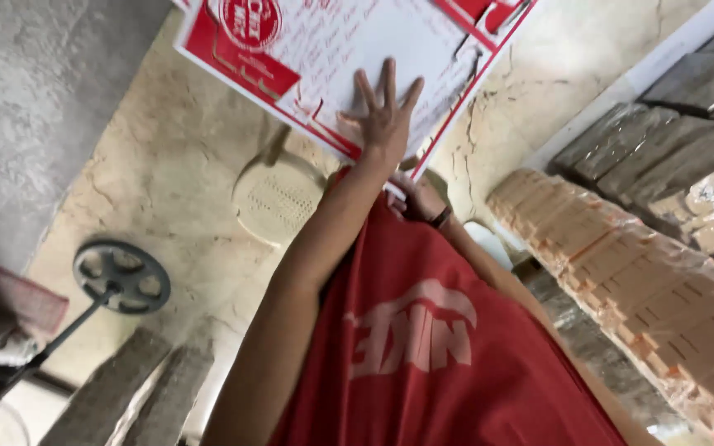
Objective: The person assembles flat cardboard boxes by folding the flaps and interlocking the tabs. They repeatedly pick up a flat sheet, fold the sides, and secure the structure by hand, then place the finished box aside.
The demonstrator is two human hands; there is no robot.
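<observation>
A large flat white cardboard box [373, 41] with red borders and red print fills the top centre, tilted. My left hand [386, 116] lies flat against its white face, fingers spread. My right hand [419, 201], with a dark band at the wrist, grips the box's near edge from beneath and is partly hidden by the box and my left forearm. My red shirt [448, 347] fills the bottom centre.
A beige plastic stool [278, 198] stands on the cracked marble floor [167, 173] below the box. Plastic-wrapped stacks of orange tiles [646, 281] and grey stone slabs [671, 140] line the right. A dark spoked metal disc on a rod [121, 277] and grey slabs [126, 396] lie at the left.
</observation>
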